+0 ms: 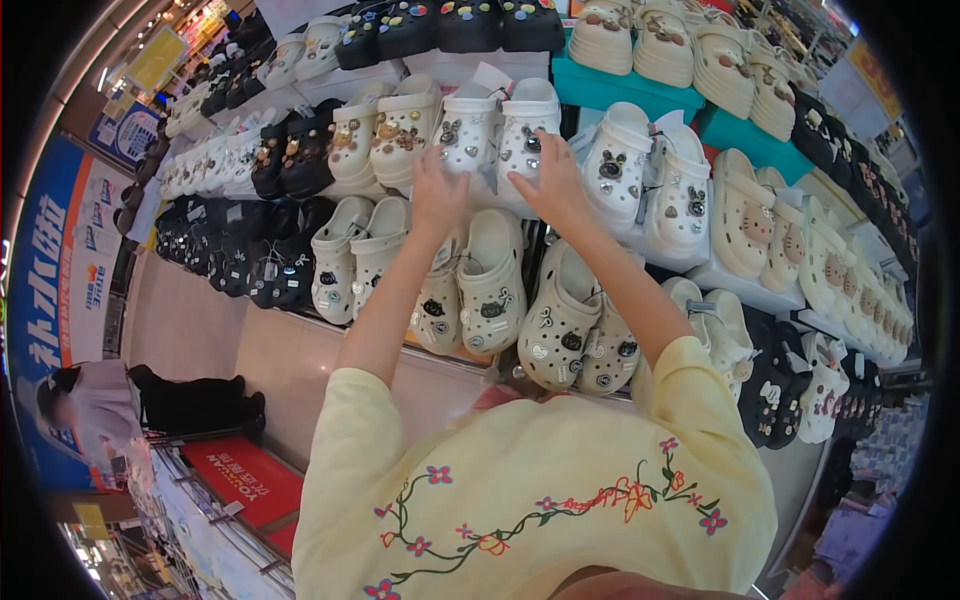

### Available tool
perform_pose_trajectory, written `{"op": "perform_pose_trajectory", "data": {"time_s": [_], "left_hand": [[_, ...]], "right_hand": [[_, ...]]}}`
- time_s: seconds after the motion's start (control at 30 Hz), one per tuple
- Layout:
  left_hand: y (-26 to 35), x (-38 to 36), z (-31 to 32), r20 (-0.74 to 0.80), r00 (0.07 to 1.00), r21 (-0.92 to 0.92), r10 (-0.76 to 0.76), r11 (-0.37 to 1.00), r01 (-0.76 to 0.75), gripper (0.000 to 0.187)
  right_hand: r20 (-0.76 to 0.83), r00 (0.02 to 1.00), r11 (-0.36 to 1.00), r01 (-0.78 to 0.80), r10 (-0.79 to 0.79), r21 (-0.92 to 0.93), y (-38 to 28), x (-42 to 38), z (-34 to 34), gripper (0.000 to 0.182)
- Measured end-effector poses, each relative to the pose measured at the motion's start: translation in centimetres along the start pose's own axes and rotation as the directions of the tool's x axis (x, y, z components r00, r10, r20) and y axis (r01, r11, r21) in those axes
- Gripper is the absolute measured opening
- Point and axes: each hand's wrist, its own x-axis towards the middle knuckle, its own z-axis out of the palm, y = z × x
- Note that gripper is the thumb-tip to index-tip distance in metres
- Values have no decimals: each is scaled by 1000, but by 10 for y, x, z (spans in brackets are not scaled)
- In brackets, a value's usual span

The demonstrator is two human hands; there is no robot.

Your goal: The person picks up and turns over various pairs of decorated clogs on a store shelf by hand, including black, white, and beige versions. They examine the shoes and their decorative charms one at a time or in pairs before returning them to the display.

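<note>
A pair of white clogs with dark and silver charms sits in the display row before me, a white tag behind them. My left hand (440, 190) is at the near left side of the left white clog (467, 135), fingers along its edge and thumb inward. On the right white clog (523, 125), my right hand (550, 182) has its fingers at the right side and its thumb at the near end. Both hands appear to grip the pair from its two sides. Just below my forearms are beige clogs (490, 290) with black cat charms.
Tiered rows hold more clogs: black ones (470, 25) at the back, white ones (615, 165) to the right, cream ones (745, 215) farther right. A teal box (620, 88) supports some. At far left a person in dark trousers (195, 400) stands near a red sign (240, 480).
</note>
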Motion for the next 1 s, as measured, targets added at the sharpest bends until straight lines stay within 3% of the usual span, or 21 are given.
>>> {"op": "perform_pose_trajectory", "data": {"time_s": [0.1, 0.2, 0.33, 0.43, 0.63, 0.73, 1.0], "left_hand": [[-26, 13, 0, -19, 995, 14, 97, 995, -96, 59], [-39, 35, 4, 78, 996, -113, 46, 993, -37, 66], [-28, 62, -3, 249, 967, 33, 53, 997, -63, 68], [-36, 73, -5, 326, 944, 2, 49, 999, -53, 61], [-48, 86, -3, 436, 898, -224, 59, 973, 45, 52], [-49, 84, 0, 372, 923, -191, 94, 981, -23, 47], [-48, 76, 0, 406, 911, -231, 70, 972, 29, 51]], "right_hand": [[-77, 996, 998, -47, 44, -44, 4, 8, 18, 66], [-97, 989, 993, -111, 107, -40, 5, 20, 20, 60], [-153, 971, 980, -193, 184, -42, 6, 26, 27, 50], [-237, 957, 980, -189, 169, -64, 8, 27, 35, 42], [-241, 946, 970, -237, 217, -56, -5, 22, 32, 37], [-233, 951, 973, -222, 202, -63, -2, 20, 34, 37], [-307, 927, 955, -267, 217, -128, -8, 16, 45, 40]]}}
